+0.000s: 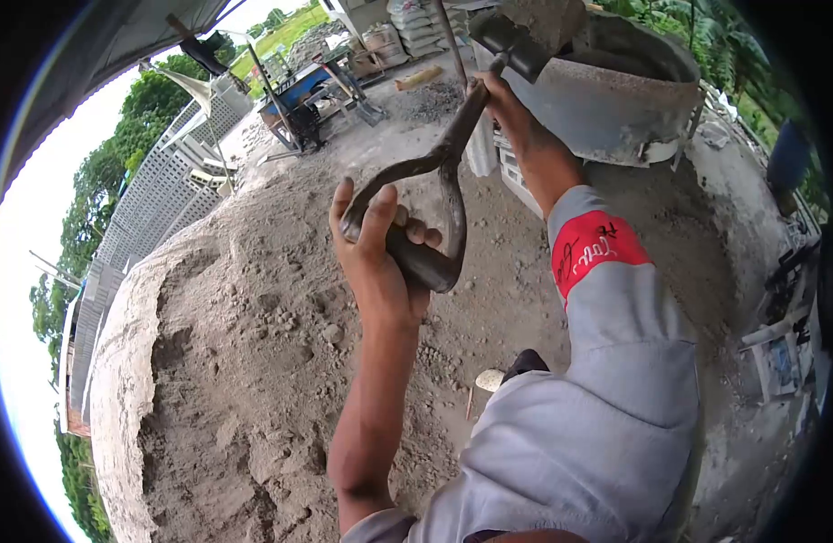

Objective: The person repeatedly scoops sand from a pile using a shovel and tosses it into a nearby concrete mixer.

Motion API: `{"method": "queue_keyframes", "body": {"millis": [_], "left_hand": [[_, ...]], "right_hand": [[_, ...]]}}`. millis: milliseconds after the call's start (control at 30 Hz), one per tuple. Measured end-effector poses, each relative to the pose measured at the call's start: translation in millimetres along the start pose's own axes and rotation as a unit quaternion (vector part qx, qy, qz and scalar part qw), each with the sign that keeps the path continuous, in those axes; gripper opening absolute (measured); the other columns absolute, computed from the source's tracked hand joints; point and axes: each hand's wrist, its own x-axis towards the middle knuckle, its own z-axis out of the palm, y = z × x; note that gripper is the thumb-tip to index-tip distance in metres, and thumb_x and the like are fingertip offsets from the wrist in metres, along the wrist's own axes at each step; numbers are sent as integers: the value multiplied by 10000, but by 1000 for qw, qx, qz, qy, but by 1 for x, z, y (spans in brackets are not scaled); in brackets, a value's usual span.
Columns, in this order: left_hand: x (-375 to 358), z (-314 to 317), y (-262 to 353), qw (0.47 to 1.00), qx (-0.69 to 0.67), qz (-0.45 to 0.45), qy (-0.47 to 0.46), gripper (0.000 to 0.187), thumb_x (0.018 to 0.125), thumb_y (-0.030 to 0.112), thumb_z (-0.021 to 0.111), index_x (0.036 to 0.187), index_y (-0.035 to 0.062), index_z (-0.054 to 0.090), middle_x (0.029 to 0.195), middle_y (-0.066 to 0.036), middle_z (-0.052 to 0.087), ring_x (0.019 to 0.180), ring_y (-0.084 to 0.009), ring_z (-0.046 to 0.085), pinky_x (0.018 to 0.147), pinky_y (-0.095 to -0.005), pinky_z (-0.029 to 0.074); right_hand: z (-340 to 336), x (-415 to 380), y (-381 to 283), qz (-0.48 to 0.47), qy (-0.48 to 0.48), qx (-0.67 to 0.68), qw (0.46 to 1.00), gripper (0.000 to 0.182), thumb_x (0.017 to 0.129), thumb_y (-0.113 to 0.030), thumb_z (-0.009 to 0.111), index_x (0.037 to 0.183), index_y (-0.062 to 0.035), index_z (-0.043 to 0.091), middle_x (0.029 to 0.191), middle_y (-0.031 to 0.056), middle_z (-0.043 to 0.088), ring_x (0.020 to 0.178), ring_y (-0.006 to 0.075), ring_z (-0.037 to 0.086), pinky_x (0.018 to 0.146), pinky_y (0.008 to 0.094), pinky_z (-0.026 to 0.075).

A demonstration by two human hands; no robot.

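Note:
A shovel (451, 149) with a dark D-shaped handle slants up and away in front of me. My left hand (380, 249) is closed round the crossbar of the handle. Low on the shaft, close above the blade, my right hand (505, 101) is wrapped round it. The metal blade (528, 60) is raised at the wide round vat (597, 101), overlapping its near left rim in this view. A brown sandy load (545, 25) shows at the blade, cut off by the top of the picture.
Loose sandy soil (280, 335) spreads over the ground to my left. At the back stand a blue machine (303, 89) on a metal frame and stacked sacks (416, 29). Perforated blocks (149, 213) line the left side. A white crate (778, 362) lies at the right.

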Motion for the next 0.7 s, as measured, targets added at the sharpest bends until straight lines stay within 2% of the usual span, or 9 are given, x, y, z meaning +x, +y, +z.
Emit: {"method": "queue_keyframes", "body": {"millis": [67,100,133,200,267,467,500,533,700], "left_hand": [[-30,52,-4,995,36,18,-92,538,797,31,574,1249,126,299,648,-37,467,532,-129,468,500,-305,424],[-46,52,-18,991,65,25,-112,549,765,-3,605,1224,82,318,692,-54,494,535,-125,494,490,-287,430],[-64,45,-35,987,93,33,-128,561,733,-37,637,1200,38,336,737,-71,522,538,-122,521,479,-268,436],[-111,13,-60,985,145,-25,-92,488,712,-86,623,1119,41,386,669,-65,504,503,-124,503,465,-275,434],[-154,-32,-83,993,113,-28,14,416,723,-54,577,1071,77,390,625,-70,484,439,-143,460,396,-291,403],[-311,-87,-73,925,-42,96,366,341,734,15,542,1034,76,393,578,-63,415,400,-154,418,350,-319,385],[-339,-78,-71,898,-45,133,418,318,730,24,539,1009,65,393,577,-70,414,396,-155,416,343,-319,380],[-363,-67,-70,877,-56,184,441,296,715,18,541,968,54,391,577,-77,418,392,-159,417,344,-327,397],[-415,27,-100,674,-43,357,646,293,737,37,554,980,86,396,605,-68,427,435,-153,442,412,-329,425]], "right_hand": [[16,-40,-31,114,195,73,971,128,813,-93,501,794,-3,412,676,79,465,549,188,491,502,305,437],[-45,-38,-11,230,40,170,957,120,796,-75,497,799,0,403,680,87,455,541,193,480,505,314,443],[-50,-74,6,232,141,119,955,148,785,-92,517,799,-10,395,682,90,454,537,189,481,490,293,437],[-111,-130,79,307,128,97,938,167,775,-102,527,835,-6,405,703,93,473,521,197,480,484,316,440],[-111,-223,130,379,73,-105,916,228,789,-233,482,658,-46,474,542,86,506,516,202,503,519,332,433],[-110,-498,314,681,212,-151,685,45,684,-20,462,654,-25,495,571,88,497,549,227,534,527,345,458],[-108,-544,331,763,107,-207,603,43,683,8,468,665,-18,498,577,78,504,545,204,538,505,316,463],[-70,-584,321,797,149,-224,541,41,715,-14,504,674,-17,503,587,68,509,519,184,529,479,302,467],[9,-723,274,861,-164,-346,335,89,751,-49,568,714,-11,497,595,61,515,489,178,529,462,283,489]]}}
